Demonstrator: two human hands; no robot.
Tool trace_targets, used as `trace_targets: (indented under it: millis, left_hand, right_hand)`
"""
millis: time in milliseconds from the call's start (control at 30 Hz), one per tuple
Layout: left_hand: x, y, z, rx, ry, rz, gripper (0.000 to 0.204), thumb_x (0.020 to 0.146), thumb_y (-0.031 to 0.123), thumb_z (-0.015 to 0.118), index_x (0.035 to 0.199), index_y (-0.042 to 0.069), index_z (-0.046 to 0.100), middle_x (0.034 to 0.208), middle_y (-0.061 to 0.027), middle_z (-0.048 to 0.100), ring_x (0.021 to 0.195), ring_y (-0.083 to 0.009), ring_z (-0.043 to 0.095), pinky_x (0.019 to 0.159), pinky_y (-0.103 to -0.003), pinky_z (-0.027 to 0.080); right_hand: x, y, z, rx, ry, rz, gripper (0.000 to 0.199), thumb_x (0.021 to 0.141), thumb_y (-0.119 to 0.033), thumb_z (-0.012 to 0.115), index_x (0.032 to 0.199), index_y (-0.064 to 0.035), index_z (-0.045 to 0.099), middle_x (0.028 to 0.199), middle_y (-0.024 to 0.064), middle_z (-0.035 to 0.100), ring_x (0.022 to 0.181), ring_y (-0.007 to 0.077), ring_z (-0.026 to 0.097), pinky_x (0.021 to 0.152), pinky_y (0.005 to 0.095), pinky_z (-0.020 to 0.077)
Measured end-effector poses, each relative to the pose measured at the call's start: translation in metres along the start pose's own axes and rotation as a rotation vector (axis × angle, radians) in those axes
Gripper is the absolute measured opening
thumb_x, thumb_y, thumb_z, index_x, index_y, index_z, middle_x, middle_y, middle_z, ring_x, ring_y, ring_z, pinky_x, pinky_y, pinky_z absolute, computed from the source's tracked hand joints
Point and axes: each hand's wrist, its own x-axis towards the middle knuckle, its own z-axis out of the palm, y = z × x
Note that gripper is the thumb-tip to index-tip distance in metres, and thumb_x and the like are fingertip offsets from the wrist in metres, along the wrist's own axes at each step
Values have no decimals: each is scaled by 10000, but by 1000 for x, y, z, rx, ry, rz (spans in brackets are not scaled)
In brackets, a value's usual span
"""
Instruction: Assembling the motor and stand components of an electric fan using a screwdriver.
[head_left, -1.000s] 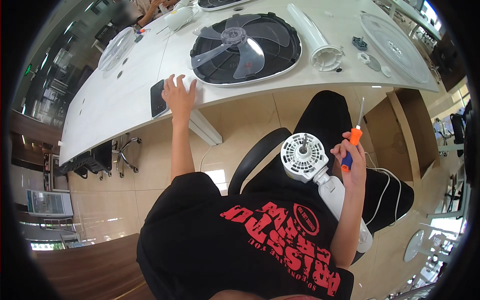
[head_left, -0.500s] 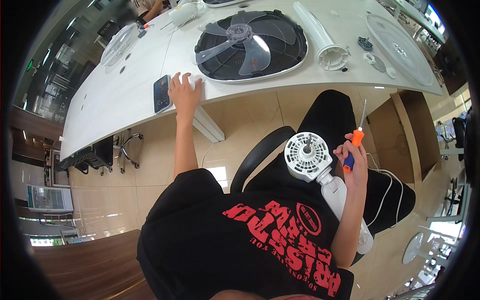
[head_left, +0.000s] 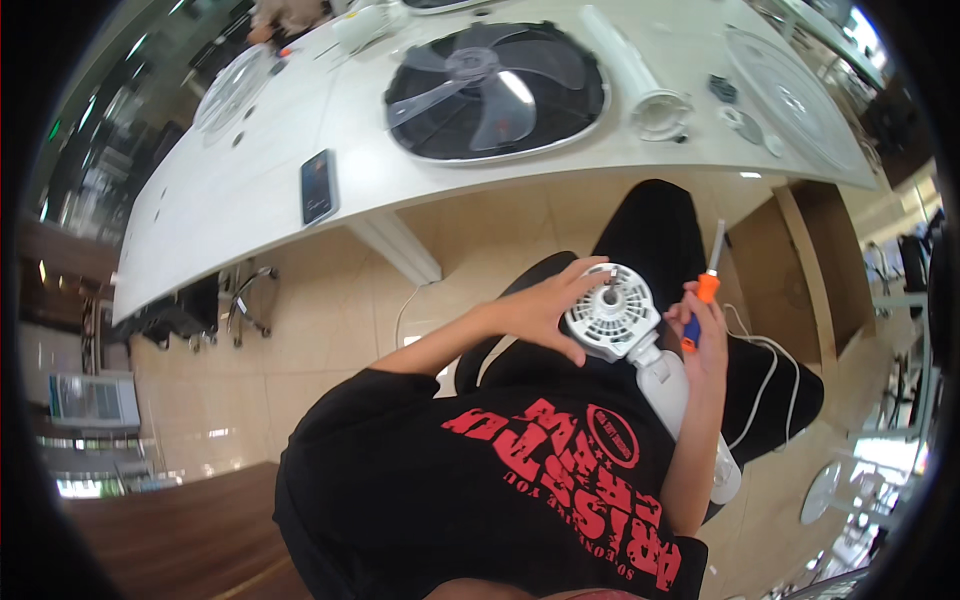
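A white fan motor housing (head_left: pixel 612 318) with round vents and a metal shaft rests on my lap, its white neck (head_left: pixel 662 385) running down under my right forearm. My left hand (head_left: pixel 548 310) is at the housing's left side, thumb and fingers spread wide around its edge; whether it presses on it I cannot tell. In my right hand (head_left: pixel 706 335), beside the housing, is a screwdriver (head_left: pixel 708 288) with an orange and blue handle, its shaft pointing up and away from me. A white cord (head_left: pixel 772 345) loops over my right thigh.
On the white table (head_left: pixel 250 200) lie a phone (head_left: pixel 319 187), a black base with clear fan blades (head_left: pixel 500 90), a white tube (head_left: pixel 640 80), fan grilles (head_left: pixel 795 100) and small parts. An open cardboard box (head_left: pixel 790 270) stands right of my leg. Another person (head_left: pixel 285 15) is at the far left.
My left hand has left the table beside the phone and come back to the motor housing on my lap. My right hand still holds the screwdriver, barely shifted.
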Motion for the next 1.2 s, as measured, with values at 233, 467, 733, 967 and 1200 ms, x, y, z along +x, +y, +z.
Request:
trace_targets:
  millis: [233,467,733,967,1200]
  left_hand:
    - [-8,0,14,-71,106,-176,1310,510,493,1007,1518,-42,363,1484,-214,440,1411,-374,430,1192,-486,347]
    - [-13,-12,33,-233,177,-84,1206,637,182,926,1593,-33,223,1547,-187,334,1445,-320,374,1211,-448,304]
    - [-8,-7,38,-304,217,-81,1178,655,110,857,1616,-9,186,1618,-196,302,1493,-320,331,1238,-445,265]
    - [-13,-13,40,-260,291,-19,1231,643,201,906,1606,-27,174,1616,-207,303,1499,-326,325,1245,-452,252]
    - [-12,-4,44,-329,362,-110,1253,630,270,946,1590,-33,200,1593,-202,331,1475,-325,369,1234,-451,283]
  right_hand:
    - [9,19,1,-221,-67,104,391,869,-259,838,1144,-20,697,937,69,736,850,150,718,787,313,570]
    - [13,27,-12,-97,-128,86,225,919,-223,779,1036,-69,665,766,23,641,705,133,668,663,297,566]
    - [16,26,-11,-89,-106,110,207,921,-197,765,1044,-67,661,728,15,602,707,158,673,687,324,591]
    - [10,20,-7,-117,-121,166,218,918,-201,770,1046,-62,663,737,17,609,711,158,671,671,312,573]
    - [7,18,-7,-175,-130,175,270,914,-289,785,1044,-74,684,759,21,630,725,113,603,671,258,409]
